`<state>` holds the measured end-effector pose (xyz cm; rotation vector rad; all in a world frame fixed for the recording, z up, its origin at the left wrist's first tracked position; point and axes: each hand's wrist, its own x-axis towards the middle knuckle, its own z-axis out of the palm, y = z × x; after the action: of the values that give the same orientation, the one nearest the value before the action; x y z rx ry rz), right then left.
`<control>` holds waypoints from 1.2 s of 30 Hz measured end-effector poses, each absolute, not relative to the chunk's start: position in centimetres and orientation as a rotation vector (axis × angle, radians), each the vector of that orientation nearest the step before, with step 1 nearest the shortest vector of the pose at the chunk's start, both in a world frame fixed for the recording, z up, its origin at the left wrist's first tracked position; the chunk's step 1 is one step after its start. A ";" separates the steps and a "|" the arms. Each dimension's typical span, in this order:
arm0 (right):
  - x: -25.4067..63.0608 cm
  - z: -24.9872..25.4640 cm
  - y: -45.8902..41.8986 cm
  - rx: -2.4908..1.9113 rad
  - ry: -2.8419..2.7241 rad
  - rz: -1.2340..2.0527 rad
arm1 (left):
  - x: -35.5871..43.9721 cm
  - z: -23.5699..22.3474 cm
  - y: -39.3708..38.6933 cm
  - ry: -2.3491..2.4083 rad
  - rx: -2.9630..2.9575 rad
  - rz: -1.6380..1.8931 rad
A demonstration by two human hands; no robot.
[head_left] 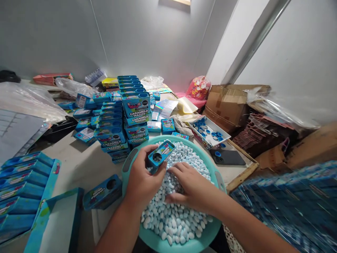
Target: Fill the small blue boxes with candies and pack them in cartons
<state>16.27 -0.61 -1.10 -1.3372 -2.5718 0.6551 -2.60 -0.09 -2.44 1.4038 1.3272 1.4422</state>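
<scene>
My left hand (143, 175) is wrapped round a small blue candy tin (161, 153), held tilted over the left part of a turquoise tub (129, 158). The tin's round opening faces up and looks dark, with some pale pieces inside. White and pale-blue candies (176, 223) fill the tub. My right hand (188, 186) rests on the candies just right of the tin, thumb and fingers apart, fingertips partly among the pieces. Left of the tub lies another blue tin (103, 192) with an open round hole.
Stacked blue tins (137, 105) stand behind the tub. A white tray (207, 131) holds blue caps, near a dark phone (228, 157). Display boxes (63, 218) sit at left. Cardboard boxes (223, 105) and wrapped blue packs (295, 203) are at right.
</scene>
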 end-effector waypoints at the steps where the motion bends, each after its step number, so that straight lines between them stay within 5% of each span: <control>1: 15.9 -1.3 -0.4 -1.324 -2.594 0.645 | -2.6 -2.4 -0.1 1.325 1.388 1.453; 7: 15.6 -2.7 1.1 -1.156 -2.461 0.633 | -3.0 -1.4 -0.4 1.303 1.456 1.397; 19: 11.9 3.3 2.5 -0.834 -1.032 1.068 | -2.7 -1.6 0.1 1.172 1.485 1.219; 25: 8.8 3.6 3.6 -0.765 -0.879 1.314 | -2.8 -1.5 0.1 1.078 1.517 1.209; 36: 8.4 4.1 3.7 -0.847 -0.965 1.296 | -3.0 -1.4 0.2 1.046 1.577 1.193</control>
<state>8.36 3.67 4.08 -0.8473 -0.9649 1.2964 -3.01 0.21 -1.39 1.5773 1.0462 1.1925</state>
